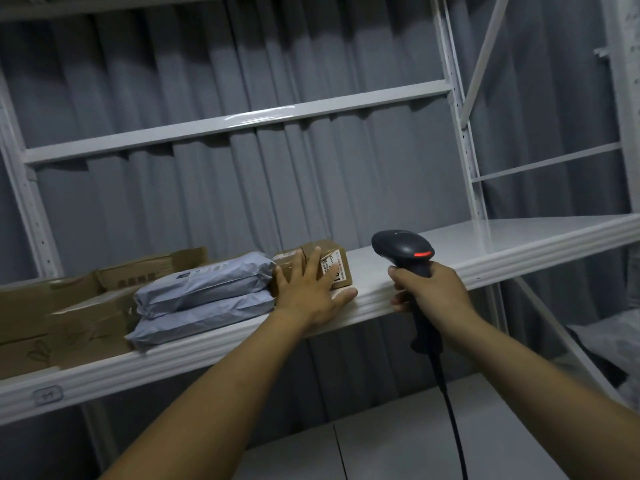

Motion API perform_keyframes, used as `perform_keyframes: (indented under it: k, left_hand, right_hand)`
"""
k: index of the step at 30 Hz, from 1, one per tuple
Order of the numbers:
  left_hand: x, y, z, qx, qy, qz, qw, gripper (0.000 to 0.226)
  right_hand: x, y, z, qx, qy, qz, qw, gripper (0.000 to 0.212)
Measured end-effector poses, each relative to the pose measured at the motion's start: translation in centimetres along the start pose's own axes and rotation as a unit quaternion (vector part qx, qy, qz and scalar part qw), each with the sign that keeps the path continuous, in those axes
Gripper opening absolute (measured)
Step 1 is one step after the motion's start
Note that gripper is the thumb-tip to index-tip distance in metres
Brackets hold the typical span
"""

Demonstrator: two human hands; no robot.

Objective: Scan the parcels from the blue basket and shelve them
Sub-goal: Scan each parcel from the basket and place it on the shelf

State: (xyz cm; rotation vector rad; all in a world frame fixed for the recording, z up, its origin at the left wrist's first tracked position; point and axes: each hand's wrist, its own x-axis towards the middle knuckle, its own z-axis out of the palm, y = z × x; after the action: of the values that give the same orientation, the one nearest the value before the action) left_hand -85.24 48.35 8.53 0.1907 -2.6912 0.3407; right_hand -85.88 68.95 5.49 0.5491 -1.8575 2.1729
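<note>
On the white shelf (450, 251), the left hand (308, 289) lies flat with fingers spread against a small brown parcel (325, 263), apparently pushing it snug beside two grey mailers (204, 289), while the right hand (429, 289) grips the scanner (403, 249), kept clear; no basket shows.

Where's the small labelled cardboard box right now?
In the head view the box sits on the white shelf, under the left hand, right of the stacked grey mailers, left of the scanner.
</note>
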Motion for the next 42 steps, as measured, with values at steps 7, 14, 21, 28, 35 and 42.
perform_keyframes:
  k: [7, 14, 21, 28, 35, 42]
  left_hand:
    - [3.0, -0.2, -0.5, -0.019, -0.066, -0.056, 0.996, 0.078]
    - [4.1, -0.6, -0.4, -0.039, -0.063, -0.056, 0.996, 0.074]
    - [-2.3, -1.3, -0.8, -0.062, 0.017, 0.024, 0.998, 0.066]
    - [-15.5, -0.9, 2.3, -0.131, 0.012, 0.086, 0.987, 0.062]
    - [-28.3, 1.8, 12.2, -0.179, -0.147, 0.070, 0.970, 0.061]
    - [-37.5, 5.5, 21.0, -0.266, -0.312, 0.108, 0.906, 0.047]
  right_hand:
    - [0.1, 0.2, 1.0, -0.010, -0.008, 0.006, 1.000, 0.014]
    - [-0.7, 0.1, 1.8, -0.034, -0.029, 0.018, 0.999, 0.017]
    - [-5.5, -1.5, 1.5, -0.082, -0.030, 0.021, 0.996, 0.018]
    - [-15.5, -0.5, 1.6, -0.057, -0.051, 0.090, 0.993, 0.016]
    - [-26.0, 5.9, -0.7, -0.137, -0.087, 0.187, 0.969, 0.018]
    - [-31.4, 14.3, -4.0, -0.163, -0.059, 0.285, 0.943, 0.021]
